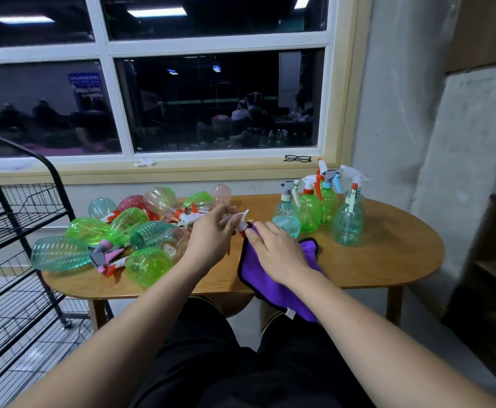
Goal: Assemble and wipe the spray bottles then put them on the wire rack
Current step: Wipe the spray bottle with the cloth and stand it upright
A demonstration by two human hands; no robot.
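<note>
Left grip pinching spray head, purple cloth apparently touching it

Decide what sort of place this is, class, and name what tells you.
Probably an indoor workroom, not a home: a wooden table heaped with loose spray bottles, a black wire rack beside it, and a big dark window showing strip lights and other seated people.
</note>
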